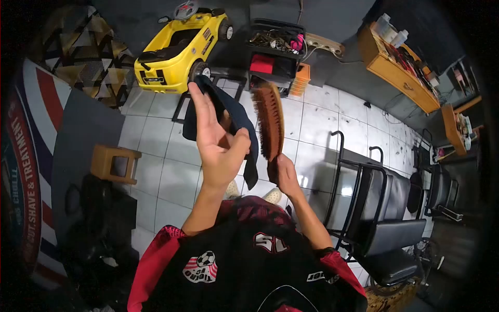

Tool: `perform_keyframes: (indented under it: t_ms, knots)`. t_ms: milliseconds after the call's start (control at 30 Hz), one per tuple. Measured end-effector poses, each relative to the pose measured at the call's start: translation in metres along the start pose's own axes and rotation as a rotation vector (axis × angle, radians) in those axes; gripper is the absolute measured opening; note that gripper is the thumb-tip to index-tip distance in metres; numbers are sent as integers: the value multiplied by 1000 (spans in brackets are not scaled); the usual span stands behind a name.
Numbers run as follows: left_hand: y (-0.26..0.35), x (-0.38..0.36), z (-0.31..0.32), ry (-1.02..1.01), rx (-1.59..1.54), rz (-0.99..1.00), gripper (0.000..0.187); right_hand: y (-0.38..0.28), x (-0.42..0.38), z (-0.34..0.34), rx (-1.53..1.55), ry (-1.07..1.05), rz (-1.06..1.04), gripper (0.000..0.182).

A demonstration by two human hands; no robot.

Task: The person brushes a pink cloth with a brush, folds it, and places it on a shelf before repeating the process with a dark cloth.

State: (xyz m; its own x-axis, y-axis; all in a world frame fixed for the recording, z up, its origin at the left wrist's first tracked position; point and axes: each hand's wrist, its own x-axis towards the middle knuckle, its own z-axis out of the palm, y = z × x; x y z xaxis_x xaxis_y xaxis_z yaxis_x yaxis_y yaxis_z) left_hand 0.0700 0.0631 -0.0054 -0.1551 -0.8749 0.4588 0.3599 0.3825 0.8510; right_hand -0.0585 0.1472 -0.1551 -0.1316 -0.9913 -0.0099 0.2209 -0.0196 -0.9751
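Observation:
My left hand [218, 143] grips a dark blue cloth item [242, 117], folded and curved somewhat like a cap. Two of its fingers stretch upward along the cloth, the thumb presses its near side, and the other fingers are partly hidden in the folds. My right hand [287, 177] is closed around the handle of a wooden brush [270, 122]. The brush stands upright, its brown bristles facing left toward the cloth. A narrow gap shows between bristles and cloth.
A yellow toy car [179, 49] stands ahead on the white tiled floor [317, 112]. Left is a small brown stool [115, 163]; right are black chairs [382, 195]. Farther off stand a black rack [273, 39] of odds and ends and a wooden wall shelf [403, 78] with bottles.

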Motion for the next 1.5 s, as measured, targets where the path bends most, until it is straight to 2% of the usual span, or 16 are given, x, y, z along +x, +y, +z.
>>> perform_keyframes:
  t_ms: [100, 133, 233, 367, 433, 600, 633, 667, 733, 767, 867, 1000, 1133, 1267, 1333, 1500]
  knots:
    - [-7, 1, 3, 20, 10, 53, 88, -25, 1, 17, -25, -88, -153, 37]
    - [-5, 3, 4, 22, 10, 76, 88, -13, 3, 13, -45, -69, -93, 34]
    - [15, 5, 4, -38, -4, 66, 86, 59, 16, -6, -640, -3, -22, 36]
    - [29, 14, 3, -7, -10, 135, 91, 196, -17, -55, -1297, -72, 534, 42]
    - [36, 19, 3, 46, -7, 187, 93, 248, -53, -94, -1354, -278, 678, 37]
    - [33, 16, -4, 95, 57, 116, 93, 250, -98, -117, -1305, -97, 626, 29]
    - [27, 14, -4, 101, 47, 81, 93, 235, -90, -115, -1204, -39, 371, 27]
    - [22, 13, -3, 106, 38, 46, 93, 234, -73, -110, -1192, 69, 360, 29]
    - [11, 8, -5, 81, 77, -27, 93, 168, -34, -83, -902, 186, -44, 26]
    - [7, 7, -5, 67, 97, -62, 93, 96, -18, -53, -735, 229, -4, 22]
    - [2, 6, -2, 28, 64, -56, 93, -9, -3, -6, -427, 286, -180, 18]
    - [3, 11, 3, 7, 77, 45, 89, -16, -5, 13, -502, 220, -446, 26]
    - [16, 18, 2, -17, 46, 32, 89, 69, -4, 5, -830, 105, -387, 21]
    - [24, 19, -4, 10, 20, -79, 92, 222, -33, -48, -1298, -413, 241, 23]
    - [23, 18, -9, 31, 62, -121, 90, 257, -57, -70, -1345, -360, 382, 22]
    - [8, 11, -15, 60, 17, -159, 90, 243, -65, -90, -1147, 103, 536, 35]
